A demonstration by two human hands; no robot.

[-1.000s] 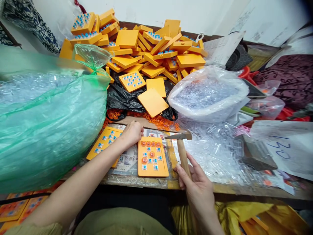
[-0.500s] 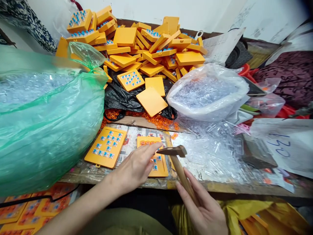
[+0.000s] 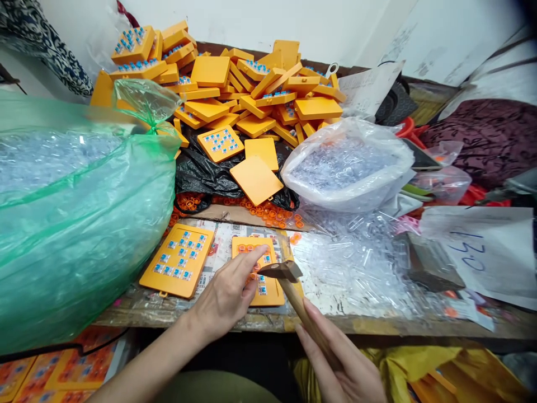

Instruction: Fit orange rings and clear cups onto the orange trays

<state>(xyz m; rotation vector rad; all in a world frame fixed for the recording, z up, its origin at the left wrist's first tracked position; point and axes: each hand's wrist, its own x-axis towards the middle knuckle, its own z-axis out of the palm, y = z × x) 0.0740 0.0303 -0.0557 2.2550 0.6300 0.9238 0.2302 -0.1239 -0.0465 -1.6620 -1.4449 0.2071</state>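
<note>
My left hand [image 3: 224, 294] rests over a yellow plastic panel [image 3: 272, 298] fitted with small blue-and-clear pieces and orange rings. Its index finger is stretched out to the rings near the panel's upper right, with the thumb apart below. No object shows clearly in its fingers, though part of the panel is hidden under them. My right hand [image 3: 339, 358] is wrapped around the wooden handle of a hammer [image 3: 302, 307], whose metal head sits just above the panel, close to my left fingers. Left of this lies a second yellow panel [image 3: 184, 286] with blue-and-clear pieces and no orange rings.
Many yellow panels [image 3: 212, 71] are heaped at the back. A bulging green bag [image 3: 100, 235] stands at left, a white bag [image 3: 348, 193] of clear pieces at right. Loose clear pieces [image 3: 356, 263] and orange rings [image 3: 272, 214] lie on the bench. A paper marked with numbers [image 3: 495, 246] is far right.
The hammer head has moved left and slightly down, nearer my left fingers. My left hand has shifted a little left and down in view, and the view itself has shifted slightly.
</note>
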